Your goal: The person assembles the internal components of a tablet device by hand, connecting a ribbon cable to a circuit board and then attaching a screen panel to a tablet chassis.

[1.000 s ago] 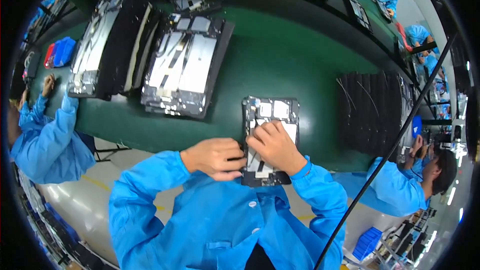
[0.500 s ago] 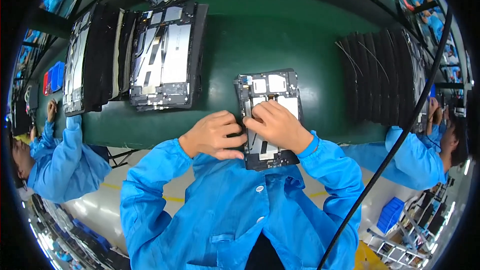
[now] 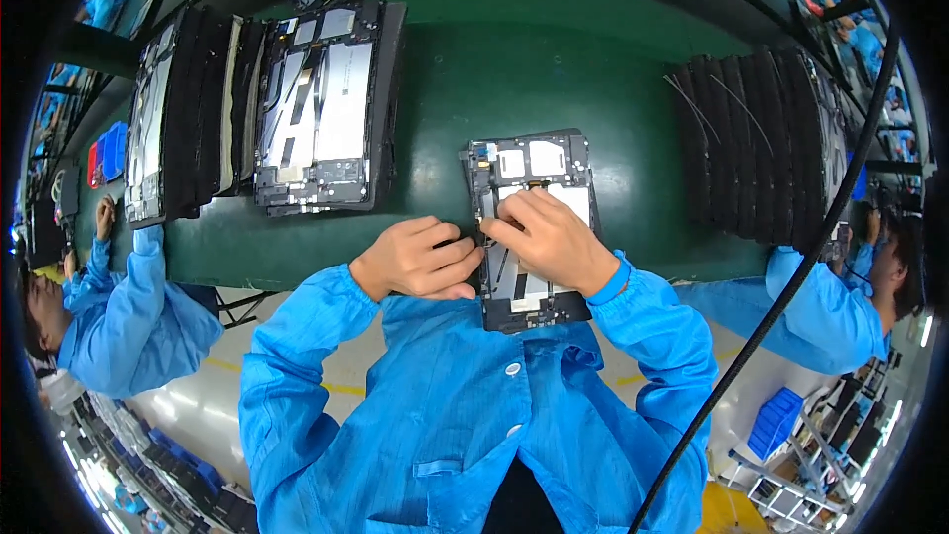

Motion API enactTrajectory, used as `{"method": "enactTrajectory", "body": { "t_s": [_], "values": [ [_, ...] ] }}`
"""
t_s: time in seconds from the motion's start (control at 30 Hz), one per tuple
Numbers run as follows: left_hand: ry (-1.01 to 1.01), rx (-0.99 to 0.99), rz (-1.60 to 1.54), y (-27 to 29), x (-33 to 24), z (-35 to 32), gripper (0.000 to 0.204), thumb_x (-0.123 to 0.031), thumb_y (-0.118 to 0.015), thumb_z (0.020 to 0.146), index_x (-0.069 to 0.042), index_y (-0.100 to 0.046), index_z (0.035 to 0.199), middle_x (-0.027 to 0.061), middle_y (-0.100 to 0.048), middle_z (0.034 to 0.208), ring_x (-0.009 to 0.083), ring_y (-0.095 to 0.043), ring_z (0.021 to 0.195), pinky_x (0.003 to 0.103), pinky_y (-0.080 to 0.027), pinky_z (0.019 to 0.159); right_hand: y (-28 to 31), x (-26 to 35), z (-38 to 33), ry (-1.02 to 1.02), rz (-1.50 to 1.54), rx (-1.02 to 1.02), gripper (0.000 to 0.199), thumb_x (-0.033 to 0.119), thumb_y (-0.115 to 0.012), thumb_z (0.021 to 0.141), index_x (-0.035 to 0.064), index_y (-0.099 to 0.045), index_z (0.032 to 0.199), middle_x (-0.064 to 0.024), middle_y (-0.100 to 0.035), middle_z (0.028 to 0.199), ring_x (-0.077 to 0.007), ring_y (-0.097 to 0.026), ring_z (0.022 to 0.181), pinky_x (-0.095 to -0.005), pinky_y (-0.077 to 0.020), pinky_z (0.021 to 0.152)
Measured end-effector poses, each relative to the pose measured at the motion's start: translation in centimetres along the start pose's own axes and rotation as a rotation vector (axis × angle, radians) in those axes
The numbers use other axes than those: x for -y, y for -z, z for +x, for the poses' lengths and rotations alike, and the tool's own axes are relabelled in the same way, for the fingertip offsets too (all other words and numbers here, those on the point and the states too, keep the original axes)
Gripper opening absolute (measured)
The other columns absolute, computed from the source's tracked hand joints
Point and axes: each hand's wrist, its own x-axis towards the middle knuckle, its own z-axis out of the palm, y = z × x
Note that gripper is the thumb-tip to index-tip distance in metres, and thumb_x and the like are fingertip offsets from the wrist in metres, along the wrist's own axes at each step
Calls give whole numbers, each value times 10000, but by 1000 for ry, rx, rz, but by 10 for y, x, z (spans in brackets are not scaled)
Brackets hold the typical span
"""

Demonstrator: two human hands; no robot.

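Observation:
An opened tablet lies upright before me at the table's near edge, its circuit boards, silver battery and ribbon cables exposed. A dark flat sheet or second unit shows slightly askew beneath it. My left hand is at the tablet's left edge, fingers curled round and fingertips against the side. Over the middle of the tablet rests my right hand, its thumb and index finger pinched together near the left edge. Whatever lies between those fingertips is too small or hidden to make out. The right palm covers part of the battery.
On the green table, a stack of opened tablets stands at left beside a row of black padded dividers. Another row of black dividers stands at right. A black cable crosses the right side. Co-workers in blue sit either side.
My left fingers have drawn closer together at the tablet's edge. My right fingers have shifted slightly, still pinched over the tablet. The whole view has moved a little.

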Motion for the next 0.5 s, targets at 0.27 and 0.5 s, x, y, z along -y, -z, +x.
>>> {"method": "enactTrajectory", "body": {
  "t_s": [0.27, 0.5],
  "values": [
    [-29, -46, 64, -6, 3, 3, 385, -411, -676, 1099, -58, -829, 1097, 80, -776, 1035, 230, -715, 875, 346, -545, 660, 2, -1, 1, 6, 52, -32, 395, -23, -780, 780, 34, -756, 1170, -99, -619, 979, -299, -667, 928, -439, -555, 820],
    [2, -28, -18, -4, 5, 8, 305, -341, -741, 1048, -49, -817, 1093, 86, -769, 1041, 251, -738, 922, 364, -606, 705, 4, -1, 2, 3, 43, -28, 401, -28, -784, 771, 28, -754, 1167, -105, -636, 999, -311, -691, 955, -436, -587, 850]
  ]
}}
